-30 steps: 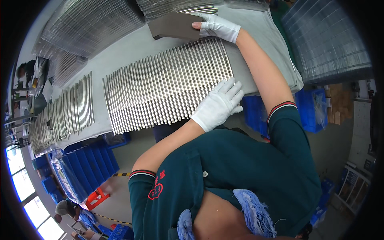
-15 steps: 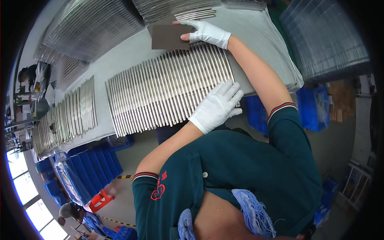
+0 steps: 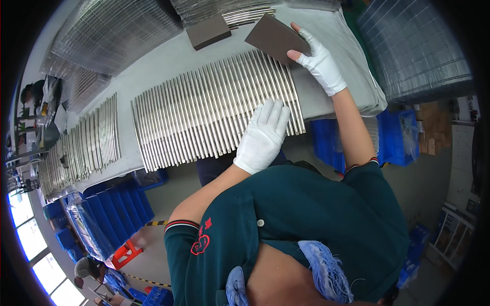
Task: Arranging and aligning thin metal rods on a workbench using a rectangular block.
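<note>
Many slim silver metal rods (image 3: 204, 112) lie side by side in a wide row on the cloth-covered table. My left hand (image 3: 262, 136), in a white glove, rests flat with fingers stretched over the right part of the row. In my right hand (image 3: 320, 58), whose white glove leaves the thumb and a fingertip bare, a flat brown rectangular block (image 3: 275, 38) is gripped by its right edge. It is tilted above the far right end of the rods. A second brown block (image 3: 209, 33) lies on the table behind the row.
A smaller group of rods (image 3: 84, 145) lies at the left. Stacks of clear plastic trays (image 3: 120, 38) stand along the back, and more trays (image 3: 416, 51) at the right. Blue bins (image 3: 120, 211) sit below the table. Another person (image 3: 89, 270) is far off at the lower left.
My right hand has moved right and lifted one brown block off, uncovering another block behind. My left hand has slid left over the rods, its fingers now pointing away from me.
</note>
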Demonstrator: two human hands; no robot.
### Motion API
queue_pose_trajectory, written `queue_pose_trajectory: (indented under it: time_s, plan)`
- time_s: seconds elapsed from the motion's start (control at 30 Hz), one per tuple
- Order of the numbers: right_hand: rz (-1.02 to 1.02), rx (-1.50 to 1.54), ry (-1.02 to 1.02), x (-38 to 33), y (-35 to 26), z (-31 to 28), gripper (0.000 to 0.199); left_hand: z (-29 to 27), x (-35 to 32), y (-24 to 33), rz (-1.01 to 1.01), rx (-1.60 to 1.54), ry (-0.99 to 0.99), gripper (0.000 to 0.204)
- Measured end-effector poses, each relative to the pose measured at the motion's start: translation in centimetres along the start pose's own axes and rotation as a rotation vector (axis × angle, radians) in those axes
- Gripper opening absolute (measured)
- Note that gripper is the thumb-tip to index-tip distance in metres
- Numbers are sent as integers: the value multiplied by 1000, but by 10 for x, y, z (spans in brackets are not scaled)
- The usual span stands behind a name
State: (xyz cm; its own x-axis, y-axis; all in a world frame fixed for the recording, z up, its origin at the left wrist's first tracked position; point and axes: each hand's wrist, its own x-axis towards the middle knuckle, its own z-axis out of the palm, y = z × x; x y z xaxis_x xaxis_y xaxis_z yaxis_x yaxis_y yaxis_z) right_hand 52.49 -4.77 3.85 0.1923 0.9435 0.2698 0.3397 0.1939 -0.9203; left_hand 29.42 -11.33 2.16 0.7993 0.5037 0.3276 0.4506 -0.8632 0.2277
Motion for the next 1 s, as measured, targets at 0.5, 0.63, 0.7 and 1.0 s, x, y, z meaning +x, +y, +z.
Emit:
queue_pose_trajectory:
  time_s: [0.5, 0.63, 0.7, 1.0]
  plan:
    - [181, -2, -495, -11, -38, -25, 51, -19, 3, -3, 72, -194, 85, 44]
    - [89, -66, -596, -5, -49, -12, 49, -19, 3, -3, 75, -197, 112, 39]
    - [216, 78, -615, 1, -39, -32, 51, -23, 5, -2, 64, -235, 46, 33]
    - [109, -58, -481, 6, -38, 5, 53, -20, 4, -4, 72, -197, 63, 34]
